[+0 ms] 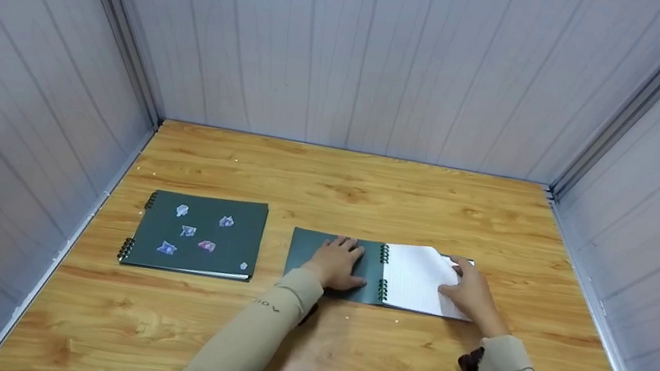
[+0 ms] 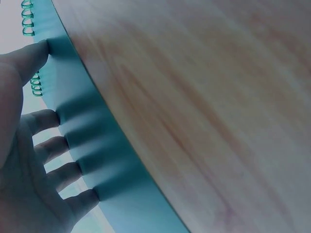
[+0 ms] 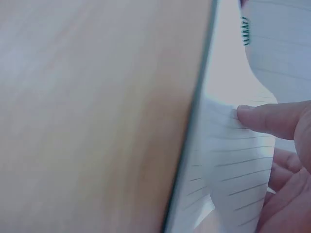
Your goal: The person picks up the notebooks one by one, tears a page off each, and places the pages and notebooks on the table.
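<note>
A spiral notebook lies spread apart on the table, its dark green cover (image 1: 302, 248) to the left of the rings and its white lined page (image 1: 411, 279) to the right. My left hand (image 1: 334, 263) rests on the cover with fingers spread, and its fingertips touch the green surface in the left wrist view. At the page's outer edge my right hand (image 1: 471, 292) pinches a lined sheet (image 3: 243, 160) between thumb and fingers. That sheet is lifted and bent, with more paper beneath it. The right fingers are partly hidden behind the sheet.
Left of my hands lies a closed dark green spiral notebook (image 1: 198, 234) with several small stickers on its cover. Both notebooks are on a wood-grain table (image 1: 329, 192). Pale panel walls (image 1: 337, 49) enclose the table at the back and both sides.
</note>
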Tool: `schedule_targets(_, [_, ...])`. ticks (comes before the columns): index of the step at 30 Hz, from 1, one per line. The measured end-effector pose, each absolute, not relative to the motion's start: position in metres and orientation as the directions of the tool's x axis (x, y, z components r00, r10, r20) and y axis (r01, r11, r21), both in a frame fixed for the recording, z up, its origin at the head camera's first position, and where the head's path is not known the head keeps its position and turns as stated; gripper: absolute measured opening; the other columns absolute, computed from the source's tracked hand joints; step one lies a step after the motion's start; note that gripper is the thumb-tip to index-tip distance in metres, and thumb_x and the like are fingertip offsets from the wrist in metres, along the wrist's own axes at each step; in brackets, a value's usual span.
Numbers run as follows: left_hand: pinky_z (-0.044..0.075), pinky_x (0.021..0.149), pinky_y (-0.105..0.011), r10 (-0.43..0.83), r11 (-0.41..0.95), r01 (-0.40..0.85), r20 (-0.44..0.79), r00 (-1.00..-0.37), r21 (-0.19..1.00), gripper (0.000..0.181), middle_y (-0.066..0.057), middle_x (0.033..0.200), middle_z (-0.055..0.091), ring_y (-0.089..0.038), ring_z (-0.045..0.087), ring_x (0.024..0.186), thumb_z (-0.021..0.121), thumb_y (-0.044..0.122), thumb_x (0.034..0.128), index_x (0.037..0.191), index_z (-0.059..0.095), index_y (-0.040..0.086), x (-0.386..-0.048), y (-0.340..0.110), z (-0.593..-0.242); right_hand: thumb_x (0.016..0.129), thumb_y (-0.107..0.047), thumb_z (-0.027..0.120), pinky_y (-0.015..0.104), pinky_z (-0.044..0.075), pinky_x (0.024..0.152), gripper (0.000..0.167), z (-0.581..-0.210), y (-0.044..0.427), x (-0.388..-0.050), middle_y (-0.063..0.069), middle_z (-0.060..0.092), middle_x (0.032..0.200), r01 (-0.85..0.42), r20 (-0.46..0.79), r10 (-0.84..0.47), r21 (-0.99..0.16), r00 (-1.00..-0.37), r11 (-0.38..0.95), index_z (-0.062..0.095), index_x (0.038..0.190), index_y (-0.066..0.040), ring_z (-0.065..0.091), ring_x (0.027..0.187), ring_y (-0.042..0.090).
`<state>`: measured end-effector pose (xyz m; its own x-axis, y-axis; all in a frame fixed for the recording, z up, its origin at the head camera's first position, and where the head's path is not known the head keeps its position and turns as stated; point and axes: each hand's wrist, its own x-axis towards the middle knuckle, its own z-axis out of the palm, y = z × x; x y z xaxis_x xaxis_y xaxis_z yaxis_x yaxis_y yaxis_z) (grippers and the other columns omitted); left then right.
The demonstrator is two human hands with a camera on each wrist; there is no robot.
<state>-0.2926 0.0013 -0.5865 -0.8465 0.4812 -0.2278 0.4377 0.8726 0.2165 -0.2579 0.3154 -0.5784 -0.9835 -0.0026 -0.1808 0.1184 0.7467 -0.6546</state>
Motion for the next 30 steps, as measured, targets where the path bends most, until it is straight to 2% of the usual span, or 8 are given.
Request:
schedule_targets(5, [0.032, 0.133, -0.055, 0.474, 0.876, 0.431, -0.227, -0.851, 0.214, 0.079, -0.010, 0.178, 0.035, -0.033, 0.030, 0.166, 0.062, 0.060, 0.1058, 0.169, 0.042, 0.017, -0.292, 0.002, -0.585, 0.091, -0.004, 0.080, 0.062, 0.050, 0.112, 0.076, -0.568, 0.321, -0.260, 0.039, 0.053, 0.148, 0.190, -0.218, 0.050, -0.685, -0.975, 0.704, 0.045, 0.157, 0.011, 0.054, 0.136, 0.052])
schedule_targets(11, [0.032, 0.133, -0.055, 0.472, 0.878, 0.429, -0.232, -0.851, 0.212, 0.080, -0.010, 0.178, 0.035, -0.033, 0.030, 0.167, 0.062, 0.061, 0.1057, 0.169, 0.041, 0.018, -0.291, 0.002, -0.584, 0.089, -0.002, 0.080, 0.061, 0.043, 0.122, 0.076, -0.558, 0.332, -0.261, 0.040, 0.046, 0.155, 0.277, -0.271, 0.105, -0.739, -0.957, 0.614, 0.046, 0.154, 0.016, 0.044, 0.147, 0.051])
schedule_targets(15, [0.031, 0.133, -0.055, 0.477, 0.875, 0.433, -0.227, -0.849, 0.216, 0.080, -0.010, 0.178, 0.035, -0.033, 0.030, 0.167, 0.062, 0.060, 0.1057, 0.169, 0.042, 0.017, -0.292, 0.001, -0.584, 0.089, 0.001, 0.078, 0.058, 0.042, 0.121, 0.085, -0.553, 0.339, -0.259, 0.037, 0.043, 0.155, 0.319, -0.275, 0.163, -0.772, -0.948, 0.551, 0.035, 0.162, 0.015, 0.045, 0.141, 0.046])
schedule_targets(18, [0.031, 0.133, -0.055, 0.480, 0.873, 0.436, -0.229, -0.847, 0.220, 0.079, -0.010, 0.178, 0.035, -0.034, 0.030, 0.167, 0.062, 0.060, 0.1061, 0.169, 0.041, 0.017, -0.291, 0.001, -0.583, 0.090, -0.001, 0.077, 0.057, 0.044, 0.120, 0.093, -0.550, 0.343, -0.257, 0.040, 0.042, 0.156, 0.326, -0.257, 0.202, -0.778, -0.945, 0.537, 0.025, 0.165, 0.016, 0.048, 0.141, 0.049])
schedule_targets(21, [0.032, 0.133, -0.055, 0.482, 0.872, 0.437, -0.229, -0.846, 0.222, 0.078, -0.010, 0.178, 0.035, -0.034, 0.030, 0.166, 0.061, 0.059, 0.1065, 0.169, 0.041, 0.017, -0.290, 0.001, -0.583, 0.092, -0.002, 0.076, 0.049, 0.053, 0.112, 0.088, -0.550, 0.346, -0.255, 0.041, 0.047, 0.155, 0.322, -0.253, 0.202, -0.797, -0.946, 0.510, 0.028, 0.163, 0.016, 0.056, 0.137, 0.047])
schedule_targets(24, [0.033, 0.133, -0.055, 0.482, 0.873, 0.439, -0.232, -0.845, 0.214, 0.077, -0.010, 0.178, 0.034, -0.034, 0.030, 0.166, 0.061, 0.059, 0.1072, 0.170, 0.040, 0.018, -0.290, 0.002, -0.583, 0.096, -0.003, 0.075, 0.034, 0.062, 0.091, 0.068, -0.554, 0.348, -0.253, 0.038, 0.063, 0.142, 0.316, -0.263, 0.178, -0.822, -0.948, 0.473, 0.046, 0.154, 0.018, 0.072, 0.115, 0.033])
schedule_targets(27, [0.034, 0.132, -0.055, 0.481, 0.874, 0.443, -0.227, -0.847, 0.199, 0.077, -0.010, 0.178, 0.035, -0.034, 0.032, 0.165, 0.061, 0.059, 0.1070, 0.169, 0.041, 0.018, -0.290, 0.002, -0.583, 0.101, -0.010, 0.073, 0.025, 0.062, 0.072, 0.046, -0.559, 0.351, -0.252, 0.024, 0.077, 0.112, 0.335, -0.303, 0.144, -0.826, -0.942, 0.454, 0.063, 0.136, 0.019, 0.074, 0.089, 0.017])
schedule_targets(30, [0.035, 0.132, -0.054, 0.481, 0.875, 0.447, -0.222, -0.848, 0.187, 0.078, -0.010, 0.177, 0.037, -0.033, 0.033, 0.165, 0.062, 0.059, 0.1065, 0.169, 0.042, 0.017, -0.291, 0.002, -0.583, 0.104, -0.018, 0.073, 0.024, 0.060, 0.068, 0.040, -0.562, 0.355, -0.252, 0.006, 0.078, 0.093, 0.380, -0.366, 0.124, -0.807, -0.923, 0.451, 0.070, 0.123, 0.017, 0.071, 0.079, 0.010])
